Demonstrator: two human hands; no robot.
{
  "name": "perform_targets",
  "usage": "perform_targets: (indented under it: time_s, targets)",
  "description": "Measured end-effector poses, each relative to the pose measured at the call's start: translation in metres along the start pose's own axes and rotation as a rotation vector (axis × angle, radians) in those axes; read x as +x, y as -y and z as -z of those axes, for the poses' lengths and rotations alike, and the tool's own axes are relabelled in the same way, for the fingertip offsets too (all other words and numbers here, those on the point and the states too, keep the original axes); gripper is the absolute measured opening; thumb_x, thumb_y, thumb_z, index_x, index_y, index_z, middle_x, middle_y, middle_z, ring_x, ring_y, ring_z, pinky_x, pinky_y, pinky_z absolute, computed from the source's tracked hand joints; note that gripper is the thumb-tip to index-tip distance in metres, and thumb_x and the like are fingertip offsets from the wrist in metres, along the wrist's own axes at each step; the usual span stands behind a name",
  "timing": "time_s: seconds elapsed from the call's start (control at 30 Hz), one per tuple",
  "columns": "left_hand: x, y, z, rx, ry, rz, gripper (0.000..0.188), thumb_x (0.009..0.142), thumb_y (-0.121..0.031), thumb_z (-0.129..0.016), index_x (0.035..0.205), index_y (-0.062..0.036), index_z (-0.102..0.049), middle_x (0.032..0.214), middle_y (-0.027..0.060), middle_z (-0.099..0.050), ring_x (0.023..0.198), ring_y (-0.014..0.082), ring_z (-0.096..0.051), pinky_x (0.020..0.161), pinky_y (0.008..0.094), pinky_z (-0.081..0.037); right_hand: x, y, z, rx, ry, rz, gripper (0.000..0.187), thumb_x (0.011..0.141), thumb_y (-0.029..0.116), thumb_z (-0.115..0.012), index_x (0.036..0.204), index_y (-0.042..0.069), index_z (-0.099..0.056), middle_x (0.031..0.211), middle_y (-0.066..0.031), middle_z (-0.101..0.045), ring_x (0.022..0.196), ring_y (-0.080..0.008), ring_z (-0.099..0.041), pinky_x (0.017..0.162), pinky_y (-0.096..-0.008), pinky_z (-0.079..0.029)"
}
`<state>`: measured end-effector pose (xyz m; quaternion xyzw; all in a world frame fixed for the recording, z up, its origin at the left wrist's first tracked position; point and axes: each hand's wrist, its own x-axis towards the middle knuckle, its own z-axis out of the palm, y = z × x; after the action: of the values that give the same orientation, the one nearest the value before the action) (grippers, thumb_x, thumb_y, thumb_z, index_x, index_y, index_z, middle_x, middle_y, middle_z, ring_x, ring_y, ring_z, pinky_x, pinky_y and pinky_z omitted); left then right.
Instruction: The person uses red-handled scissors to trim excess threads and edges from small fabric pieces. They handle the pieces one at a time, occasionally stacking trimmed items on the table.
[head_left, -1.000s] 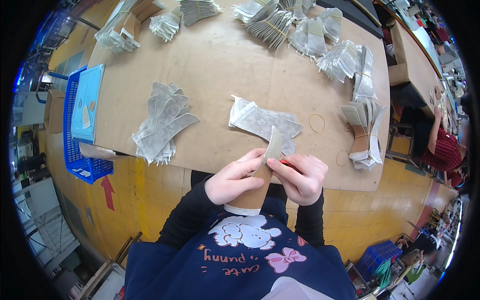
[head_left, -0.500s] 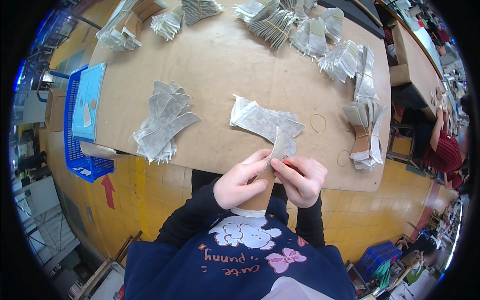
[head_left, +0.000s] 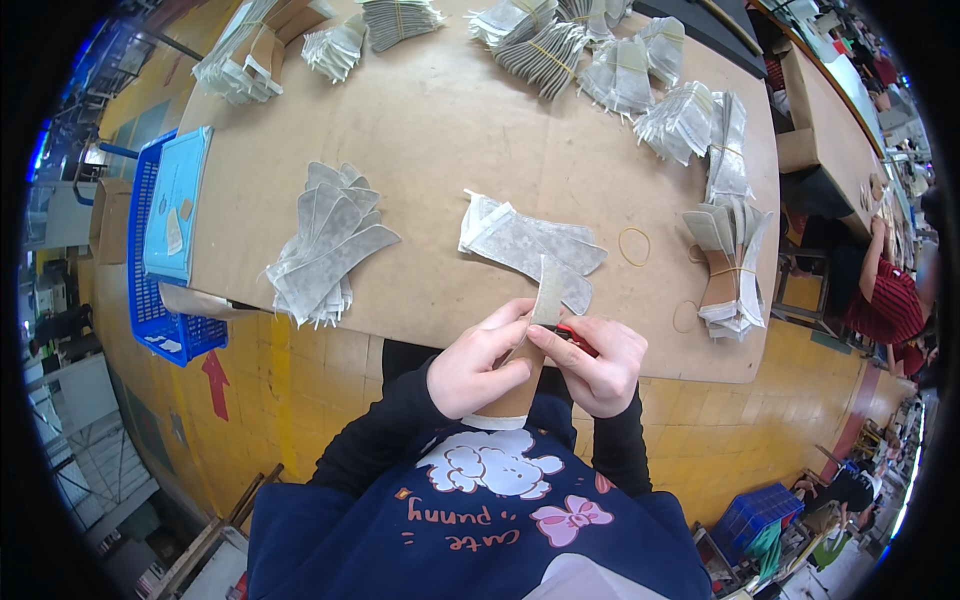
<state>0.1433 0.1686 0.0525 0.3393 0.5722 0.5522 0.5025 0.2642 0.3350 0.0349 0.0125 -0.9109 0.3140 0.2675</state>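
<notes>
Right hand point(head_left: 603, 368) leftward, tool point(head_left: 577, 341) half-hidden

The table point(head_left: 430, 130) has a flat brown top; near its centre, toward 5 o'clock, lies a small pile point(head_left: 535, 243) of grey pieces, with a larger fanned pile point(head_left: 330, 240) toward 8 o'clock, a loose band point(head_left: 620, 243) between 3 and 4, and a second band point(head_left: 675, 316) at 4, just beside a banded bundle point(head_left: 733, 268); more bundles point(head_left: 615, 75) crowd from 12 to 3, and three others point(head_left: 398, 18) spread from 10 to 11
</notes>
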Motion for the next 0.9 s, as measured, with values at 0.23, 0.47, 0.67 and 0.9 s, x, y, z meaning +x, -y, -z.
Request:
perform_targets:
  time_s: [0.23,0.47,0.67,0.9]
  targets:
    - [-0.001,0.005,0.006,-0.178,-0.024,0.053,0.044,0.086,0.001,-0.048,0.13,0.0057,-0.057,0.142,0.0137,-0.046,0.13,0.0248,-0.048,0.108,0.0334,-0.036,-0.004,0.002,-0.015,0.353,-0.014,-0.18,0.037,0.077,0.001,-0.071,0.112,0.012,-0.074,0.084,-0.0082,-0.068,0.063,-0.0159,-0.064,0.055,-0.0274,-0.048]
    - [-0.002,0.002,0.018,-0.261,0.015,0.053,0.043,0.09,-0.004,-0.05,0.132,0.0047,-0.057,0.14,0.0136,-0.047,0.13,0.0231,-0.046,0.109,0.0331,-0.035,-0.021,0.011,-0.018,1.406,-0.045,-0.822,0.031,0.09,0.002,-0.063,0.12,0.001,-0.067,0.086,-0.0106,-0.066,0.068,-0.0107,-0.057,0.061,-0.0244,-0.045]
    - [-0.001,0.0,0.021,-0.339,-0.051,0.116,0.037,0.087,-0.001,-0.05,0.12,0.0083,-0.063,0.144,0.0118,-0.046,0.127,0.0205,-0.05,0.105,0.0311,-0.038,-0.008,0.015,-0.018,0.796,-0.021,-0.455,0.042,0.086,0.005,-0.069,0.128,0.001,-0.062,0.085,-0.0091,-0.062,0.066,-0.0112,-0.051,0.055,-0.0243,-0.039]
    - [-0.004,0.001,0.02,-0.186,-0.099,0.065,0.027,0.089,-0.003,-0.053,0.111,0.0076,-0.065,0.14,0.0121,-0.048,0.12,0.0177,-0.053,0.097,0.0292,-0.043,0.014,0.02,-0.012,0.335,0.022,-0.329,0.045,0.076,0.004,-0.078,0.12,0.009,-0.068,0.083,-0.0069,-0.06,0.06,-0.0154,-0.057,0.053,-0.0283,-0.046]
